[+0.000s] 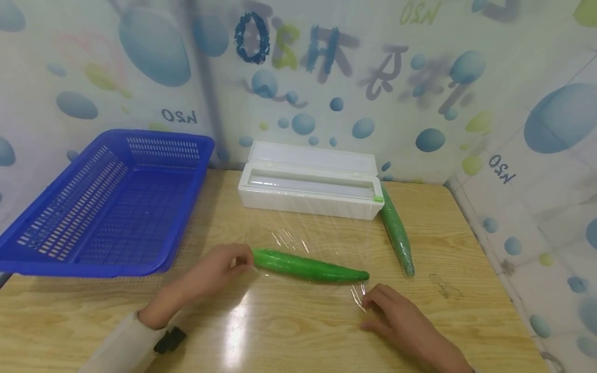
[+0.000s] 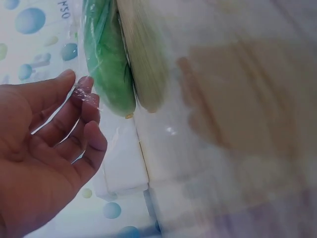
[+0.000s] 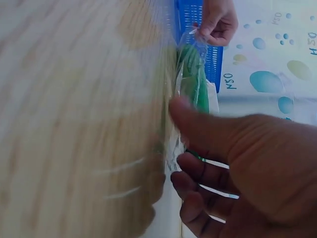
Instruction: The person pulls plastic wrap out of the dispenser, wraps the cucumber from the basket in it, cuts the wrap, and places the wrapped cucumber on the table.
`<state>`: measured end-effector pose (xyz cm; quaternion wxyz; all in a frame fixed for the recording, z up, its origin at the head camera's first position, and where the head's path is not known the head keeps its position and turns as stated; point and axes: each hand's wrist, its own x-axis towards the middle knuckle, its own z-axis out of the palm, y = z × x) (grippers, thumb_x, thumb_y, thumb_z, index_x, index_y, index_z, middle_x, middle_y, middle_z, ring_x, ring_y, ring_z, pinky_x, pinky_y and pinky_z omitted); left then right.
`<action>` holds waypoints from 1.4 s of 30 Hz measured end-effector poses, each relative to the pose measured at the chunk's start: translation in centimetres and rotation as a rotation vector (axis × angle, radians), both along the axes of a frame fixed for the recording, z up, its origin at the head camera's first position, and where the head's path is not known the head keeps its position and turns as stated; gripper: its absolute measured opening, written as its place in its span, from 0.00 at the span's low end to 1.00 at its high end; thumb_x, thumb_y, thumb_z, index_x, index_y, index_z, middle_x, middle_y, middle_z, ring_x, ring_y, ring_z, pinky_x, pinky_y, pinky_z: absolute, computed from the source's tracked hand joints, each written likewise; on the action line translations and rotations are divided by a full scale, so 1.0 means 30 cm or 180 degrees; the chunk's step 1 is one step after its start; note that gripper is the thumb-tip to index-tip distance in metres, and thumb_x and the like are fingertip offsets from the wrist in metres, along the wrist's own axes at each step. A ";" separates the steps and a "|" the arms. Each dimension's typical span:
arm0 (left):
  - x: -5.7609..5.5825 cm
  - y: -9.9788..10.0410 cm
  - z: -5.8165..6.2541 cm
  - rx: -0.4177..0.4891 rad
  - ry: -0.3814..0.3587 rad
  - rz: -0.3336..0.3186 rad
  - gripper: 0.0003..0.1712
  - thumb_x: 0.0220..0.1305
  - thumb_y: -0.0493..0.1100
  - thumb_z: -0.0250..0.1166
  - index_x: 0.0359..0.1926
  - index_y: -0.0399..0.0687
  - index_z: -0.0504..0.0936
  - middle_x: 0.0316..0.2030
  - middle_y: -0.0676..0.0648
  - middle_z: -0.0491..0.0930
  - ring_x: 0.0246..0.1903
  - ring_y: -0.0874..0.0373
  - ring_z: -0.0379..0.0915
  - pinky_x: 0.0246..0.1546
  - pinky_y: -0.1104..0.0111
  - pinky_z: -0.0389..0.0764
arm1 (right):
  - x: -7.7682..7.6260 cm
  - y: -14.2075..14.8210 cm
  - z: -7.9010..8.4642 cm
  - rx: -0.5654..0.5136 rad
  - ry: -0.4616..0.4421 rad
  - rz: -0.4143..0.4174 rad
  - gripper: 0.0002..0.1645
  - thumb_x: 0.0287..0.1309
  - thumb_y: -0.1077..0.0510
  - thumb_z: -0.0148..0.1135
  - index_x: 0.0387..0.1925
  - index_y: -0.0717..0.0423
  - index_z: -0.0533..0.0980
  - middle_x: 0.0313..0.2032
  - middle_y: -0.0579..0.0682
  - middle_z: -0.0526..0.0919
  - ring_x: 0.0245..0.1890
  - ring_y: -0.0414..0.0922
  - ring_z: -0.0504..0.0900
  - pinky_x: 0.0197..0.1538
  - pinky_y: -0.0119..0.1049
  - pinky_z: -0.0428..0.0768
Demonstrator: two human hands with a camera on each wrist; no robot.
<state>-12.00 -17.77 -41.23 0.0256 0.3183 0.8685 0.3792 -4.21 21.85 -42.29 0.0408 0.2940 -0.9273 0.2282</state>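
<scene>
A green cucumber (image 1: 308, 267) lies across the middle of the table with clear cling film (image 1: 294, 241) about it. At its left end my left hand (image 1: 228, 261) pinches the film between thumb and fingertips, as the left wrist view shows at the film edge (image 2: 86, 94). My right hand (image 1: 396, 318) is just past the cucumber's right end. Its thumb stands apart from the loosely bent fingers, whose tips are right at the film in the right wrist view. A white cling film box (image 1: 312, 204) stands behind, lid up, film stretching from it toward the cucumber.
A second cucumber, wrapped in film (image 1: 396, 233), lies at the right against the box's end. The blue plastic basket (image 1: 196, 191) stands at the left. A wall covering with bubble patterns (image 1: 303, 124) rises behind the wooden table (image 1: 289, 331).
</scene>
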 end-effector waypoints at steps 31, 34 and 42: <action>-0.083 0.048 -0.007 -0.0083 0.0052 0.0454 0.08 0.56 0.29 0.66 0.30 0.45 0.78 0.26 0.53 0.80 0.25 0.63 0.73 0.27 0.71 0.77 | -0.168 -0.010 0.051 0.0059 0.0215 -0.0560 0.06 0.56 0.61 0.67 0.28 0.48 0.78 0.29 0.42 0.80 0.27 0.36 0.78 0.29 0.30 0.77; -0.094 0.047 -0.010 -0.0017 0.0107 0.0398 0.10 0.55 0.27 0.65 0.28 0.45 0.77 0.27 0.52 0.80 0.28 0.60 0.77 0.30 0.70 0.79 | -0.186 -0.013 0.049 0.0059 0.0133 -0.0578 0.07 0.56 0.62 0.67 0.28 0.49 0.77 0.27 0.42 0.80 0.25 0.36 0.77 0.28 0.29 0.76; -0.119 0.046 -0.037 0.0259 0.0108 0.0467 0.08 0.53 0.26 0.67 0.29 0.42 0.79 0.28 0.48 0.82 0.32 0.56 0.79 0.35 0.66 0.81 | -0.229 -0.007 0.026 -0.0263 0.0026 -0.0296 0.11 0.52 0.68 0.68 0.34 0.51 0.76 0.30 0.41 0.82 0.29 0.34 0.78 0.29 0.30 0.78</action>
